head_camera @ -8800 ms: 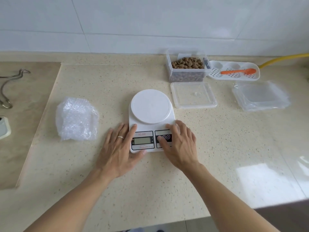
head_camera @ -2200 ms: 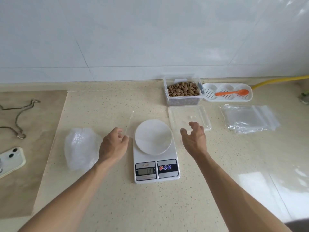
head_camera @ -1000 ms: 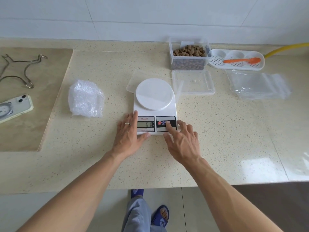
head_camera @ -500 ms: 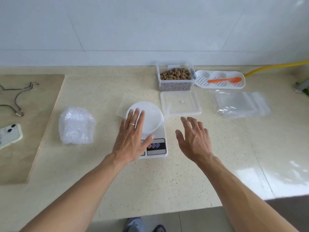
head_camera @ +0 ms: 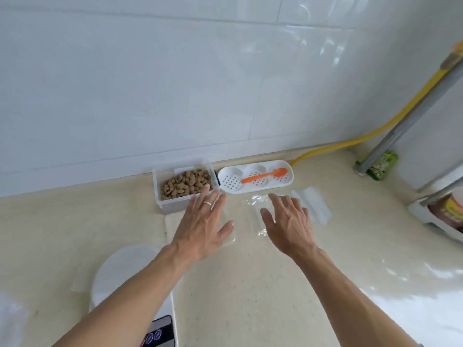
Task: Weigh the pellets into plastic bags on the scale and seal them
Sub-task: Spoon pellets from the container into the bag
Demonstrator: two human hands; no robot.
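Brown pellets fill a clear box (head_camera: 184,186) at the back wall. The white scale (head_camera: 130,276) sits at the lower left, partly hidden under my left forearm. A stack of clear plastic bags (head_camera: 310,205) lies on the counter right of the box. My left hand (head_camera: 204,224) hovers with fingers spread over the clear lid (head_camera: 226,237) in front of the box. My right hand (head_camera: 288,224) reaches, fingers straight, over the near edge of the bags. Neither hand holds anything.
A white perforated tray (head_camera: 255,180) with an orange spoon (head_camera: 264,175) stands right of the pellet box. A yellow hose (head_camera: 375,132) and a grey pipe (head_camera: 411,116) run up the right corner, beside a green packet (head_camera: 382,166). A white rack (head_camera: 441,211) sits at far right.
Both hands left the scale and reached forward and right toward the lid and the bags. The view swung up and to the right.
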